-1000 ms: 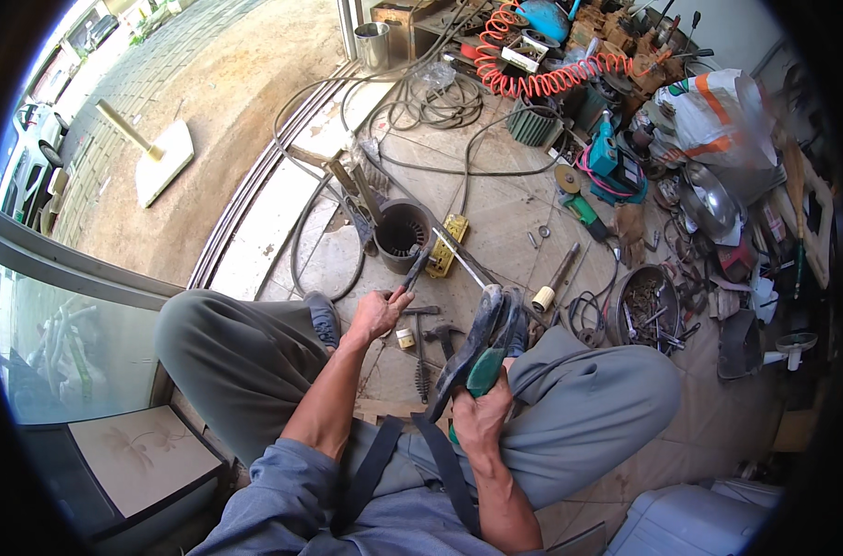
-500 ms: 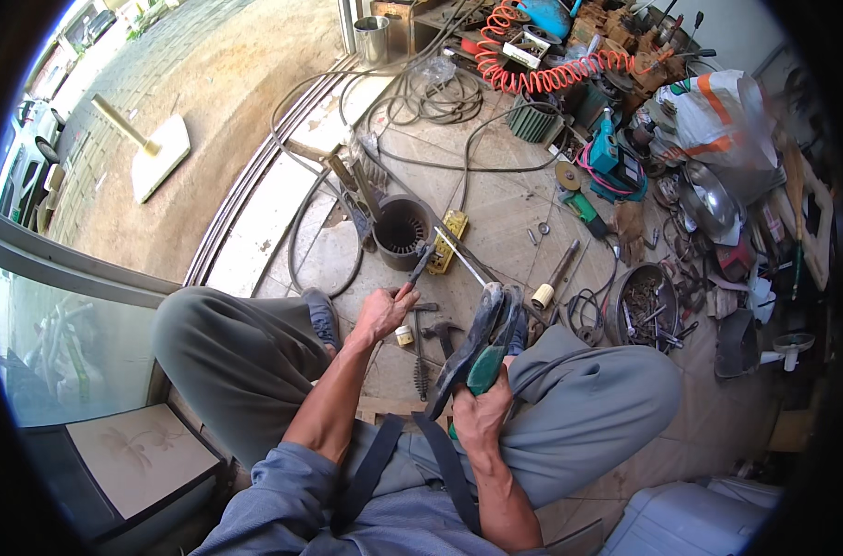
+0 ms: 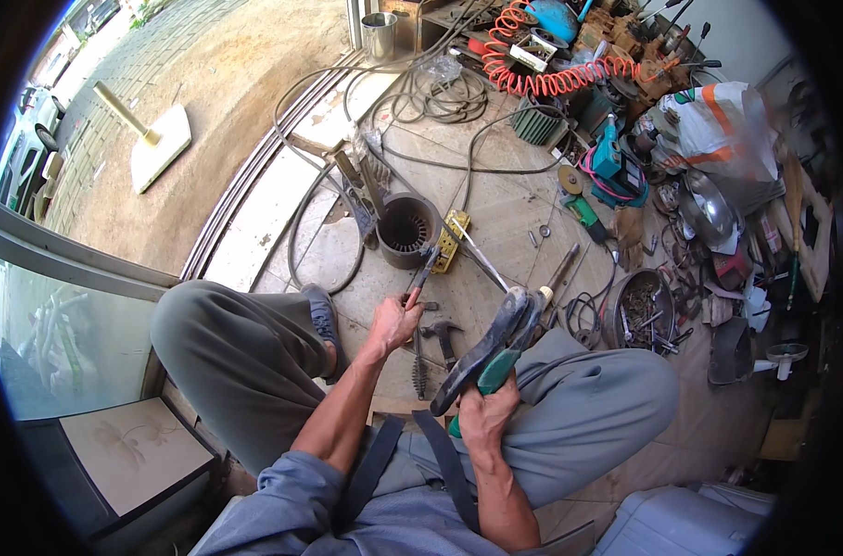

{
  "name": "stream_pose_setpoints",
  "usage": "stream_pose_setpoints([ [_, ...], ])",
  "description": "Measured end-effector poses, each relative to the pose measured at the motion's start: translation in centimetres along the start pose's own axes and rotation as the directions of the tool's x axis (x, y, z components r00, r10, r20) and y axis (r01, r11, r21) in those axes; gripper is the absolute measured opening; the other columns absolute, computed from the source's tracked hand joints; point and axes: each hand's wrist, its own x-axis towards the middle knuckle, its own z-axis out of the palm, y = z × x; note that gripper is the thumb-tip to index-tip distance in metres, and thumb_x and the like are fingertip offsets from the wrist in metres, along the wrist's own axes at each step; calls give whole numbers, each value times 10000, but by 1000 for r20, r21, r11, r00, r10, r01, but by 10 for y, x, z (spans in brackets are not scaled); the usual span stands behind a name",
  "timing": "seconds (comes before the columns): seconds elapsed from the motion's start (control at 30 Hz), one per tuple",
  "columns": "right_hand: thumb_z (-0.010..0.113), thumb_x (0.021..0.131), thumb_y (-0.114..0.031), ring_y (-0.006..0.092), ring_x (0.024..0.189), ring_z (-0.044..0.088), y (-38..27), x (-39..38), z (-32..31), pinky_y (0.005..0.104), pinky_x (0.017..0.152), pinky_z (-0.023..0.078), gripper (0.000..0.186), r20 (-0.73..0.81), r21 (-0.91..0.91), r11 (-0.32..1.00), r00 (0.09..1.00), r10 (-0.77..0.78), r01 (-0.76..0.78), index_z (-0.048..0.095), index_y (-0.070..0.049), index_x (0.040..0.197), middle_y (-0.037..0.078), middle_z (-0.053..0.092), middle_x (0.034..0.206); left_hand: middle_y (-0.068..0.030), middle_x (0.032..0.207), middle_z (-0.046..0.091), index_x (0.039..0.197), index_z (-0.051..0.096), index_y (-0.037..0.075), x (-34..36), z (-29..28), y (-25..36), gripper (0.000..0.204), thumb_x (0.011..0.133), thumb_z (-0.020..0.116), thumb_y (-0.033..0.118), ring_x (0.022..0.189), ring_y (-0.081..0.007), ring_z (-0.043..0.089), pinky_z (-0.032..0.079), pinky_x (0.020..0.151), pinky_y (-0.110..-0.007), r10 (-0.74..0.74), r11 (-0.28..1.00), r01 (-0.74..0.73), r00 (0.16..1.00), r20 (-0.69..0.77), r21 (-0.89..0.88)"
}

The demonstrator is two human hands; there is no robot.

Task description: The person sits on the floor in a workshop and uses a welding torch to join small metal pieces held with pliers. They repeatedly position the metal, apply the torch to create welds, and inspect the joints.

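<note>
My left hand grips a red-handled tool, its dark end angled up at the near rim of an upright metal cylinder with a slotted inside. My right hand is closed round the green grip of a bulky black-and-green tool. From that tool's front, a thin pale rod slants toward a yellow object beside the cylinder; whether it touches either I cannot tell. A hammer and a wire brush lie on the tiles below my hands.
Looped cables cross the floor behind the cylinder. An angle grinder, a metal bowl of parts, an orange coiled hose and piled tools crowd the right. My bent legs flank my hands. An open doorway track runs at left.
Both my hands, still gripping their tools, have shifted slightly to the right. The black-and-green tool's front now sits further right, over the pipe with a pale end.
</note>
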Motion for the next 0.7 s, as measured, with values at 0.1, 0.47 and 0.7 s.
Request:
stream_pose_setpoints([
  [0.1, 668, 782, 11, 247, 802, 630, 8, 1, 2, 370, 785, 503, 226, -40, 45, 999, 999, -22, 24, 602, 8, 998, 99, 658, 883, -130, 765, 645, 1090, 662, -42, 1, 7, -11, 376, 873, 636, 265, 706, -220, 599, 485, 666, -382, 75, 997, -78, 993, -92, -21],
  [0.47, 657, 804, 45, 127, 641, 619, -27, 3, 4, 275, 629, 510, 170, -134, 158, 986, 991, -21, 42, 630, 2, 966, 52, 659, 781, -93, 938, 686, 1186, 611, 8, -12, -5, -3, 320, 881, 534, 72, 808, -164, 633, 515, 726, -311, 291, 882, -292, 955, -61, -371],
  [0.7, 735, 788, -4, 138, 769, 559, -15, 14, 0, 304, 752, 479, 173, -197, 198, 969, 974, -108, 147, 621, 21, 916, 21, 613, 843, -7, 915, 581, 1142, 576, 14, -83, -29, 52, 252, 904, 494, 7, 815, -109, 553, 482, 758, -273, 335, 820, -239, 937, 99, -520],
])
